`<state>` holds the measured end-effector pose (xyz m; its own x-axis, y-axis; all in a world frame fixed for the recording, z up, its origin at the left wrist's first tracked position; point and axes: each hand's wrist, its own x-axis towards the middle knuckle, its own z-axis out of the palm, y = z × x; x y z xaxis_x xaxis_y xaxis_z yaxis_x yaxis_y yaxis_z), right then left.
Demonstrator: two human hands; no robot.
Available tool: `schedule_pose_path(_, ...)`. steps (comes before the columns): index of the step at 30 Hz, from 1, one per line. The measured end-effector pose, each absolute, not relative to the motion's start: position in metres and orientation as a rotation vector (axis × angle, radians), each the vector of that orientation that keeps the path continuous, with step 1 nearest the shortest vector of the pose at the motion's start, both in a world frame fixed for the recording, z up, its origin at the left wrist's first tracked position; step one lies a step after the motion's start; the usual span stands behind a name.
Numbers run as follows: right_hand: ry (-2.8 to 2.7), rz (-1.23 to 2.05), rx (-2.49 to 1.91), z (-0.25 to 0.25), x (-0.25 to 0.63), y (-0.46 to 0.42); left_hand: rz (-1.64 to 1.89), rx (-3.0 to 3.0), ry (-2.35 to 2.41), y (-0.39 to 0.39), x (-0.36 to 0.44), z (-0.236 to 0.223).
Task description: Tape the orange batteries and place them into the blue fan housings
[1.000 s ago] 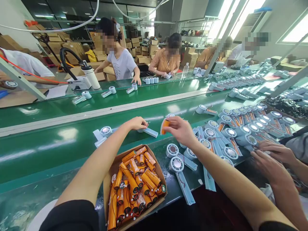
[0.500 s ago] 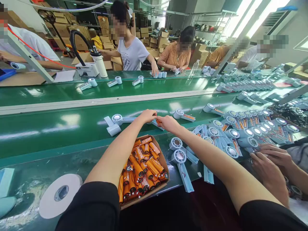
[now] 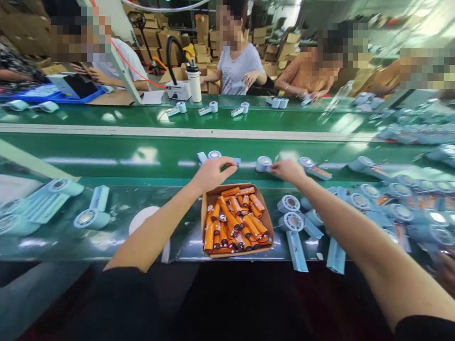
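My left hand (image 3: 212, 173) hovers over the far edge of a cardboard box (image 3: 204, 212) full of orange batteries (image 3: 234, 219). Its fingers are loosely curved and apart, and I see nothing in them. Just beyond it a pale blue fan unit (image 3: 214, 155) lies on the green conveyor belt (image 3: 106, 156). My right hand (image 3: 289, 170) reaches over the belt, its fingertips pinched on the handle end of another pale blue fan unit (image 3: 263, 164). The picture is smeared by motion.
Two fan units (image 3: 289, 213) lie right of the box, with several more piled at the far right (image 3: 391, 203). More fan parts (image 3: 87, 218) and a white tape roll (image 3: 140, 219) lie at the left. Other people work across the far belt (image 3: 249, 118).
The view has swung left. My hands, together on one fan's handle half a second ago, have parted: the left drew back over the box, the right stays at a fan on the belt.
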<state>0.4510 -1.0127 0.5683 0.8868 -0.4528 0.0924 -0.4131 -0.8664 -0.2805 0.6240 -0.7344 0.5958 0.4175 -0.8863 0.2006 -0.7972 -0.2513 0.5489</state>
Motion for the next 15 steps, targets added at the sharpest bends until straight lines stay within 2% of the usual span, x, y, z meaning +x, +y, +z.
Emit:
schedule_pose_path(4,0.886,-0.452,-2.657,0.564,0.432,-1.039,0.073,2.270,-1.019,-0.549,0.638,0.568)
schedule_pose_path(8,0.874,-0.566,-2.595,0.574,0.428,-1.033,-0.072,2.593,-1.203,-0.428,0.643,0.526)
schedule_pose_path(10,0.784,-0.571,-2.594,0.582,0.434,-1.008,-0.048,2.625,-1.327,-0.410,0.635,0.517)
schedule_pose_path(12,0.644,-0.506,-2.593,0.593,0.442,-0.966,0.144,2.566,-1.407,-0.416,0.620,0.521)
schedule_pose_path(15,0.286,-0.162,-2.427,0.610,0.447,-0.877,0.553,2.365,-1.445,-0.450,0.592,0.548)
